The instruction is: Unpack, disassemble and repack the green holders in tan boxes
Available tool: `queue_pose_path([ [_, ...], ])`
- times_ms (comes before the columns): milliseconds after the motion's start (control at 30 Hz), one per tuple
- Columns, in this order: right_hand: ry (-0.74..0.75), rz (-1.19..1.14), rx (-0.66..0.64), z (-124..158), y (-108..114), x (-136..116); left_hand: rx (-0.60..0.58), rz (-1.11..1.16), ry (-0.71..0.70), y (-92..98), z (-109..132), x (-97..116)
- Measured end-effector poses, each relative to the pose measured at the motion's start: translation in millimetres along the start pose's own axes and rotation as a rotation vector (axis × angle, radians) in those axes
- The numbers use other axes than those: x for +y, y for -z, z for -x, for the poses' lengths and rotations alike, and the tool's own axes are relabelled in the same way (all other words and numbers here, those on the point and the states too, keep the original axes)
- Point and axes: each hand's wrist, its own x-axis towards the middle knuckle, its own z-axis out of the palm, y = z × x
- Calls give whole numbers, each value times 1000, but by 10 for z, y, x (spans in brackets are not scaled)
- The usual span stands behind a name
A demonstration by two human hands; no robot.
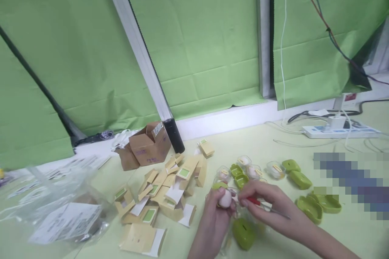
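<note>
My left hand is closed around a small white rounded piece with a green part at its top. Close beside it, my right hand pinches a slim tool with a red grip. The tool's thin metal shaft sticks out to the lower right; its kind is not clear. Below the hands lies a green shell with a dark slot. Behind them are an open green case and several clear-cased white pieces.
More green shells and open green cases lie to the right. Opened tan cartons are heaped on the left, near a plastic bag. A cardboard box, a black cylinder and a power strip stand at the back.
</note>
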Motion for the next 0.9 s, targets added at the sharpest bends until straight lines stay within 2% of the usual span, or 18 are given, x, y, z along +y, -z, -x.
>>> queue_pose_path([
  [100, 7, -10, -25, 50, -53, 26, -13, 29, 53, 5, 61, -16],
  [167, 47, 78, -40, 69, -60, 80, 10, 51, 94, 7, 90, -4],
  [300, 339, 517, -59, 111, -63, 245, 65, 131, 186, 48, 94, 16],
  [433, 514, 825, -127, 176, -45, 321, 18, 174, 325, 103, 81, 32],
  [533, 644, 885, -181, 194, -31, 284, -26, 129, 368, 108, 121, 70],
  [633, 738, 851, -195, 184, -71, 243, -110, 51, 372, 89, 209, 121],
  [700, 699, 815, -200, 179, -125, 233, -164, -26, 352, 75, 286, 152],
  [767, 580, 747, -203, 182, -165, 223, -189, -126, 317, 65, 367, 182],
  [833, 448, 609, -191, 190, -161, 194, -167, -215, 262, 61, 441, 215],
  [900, 340, 424, -135, 196, -113, 138, -80, -296, 155, 59, 501, 244],
])
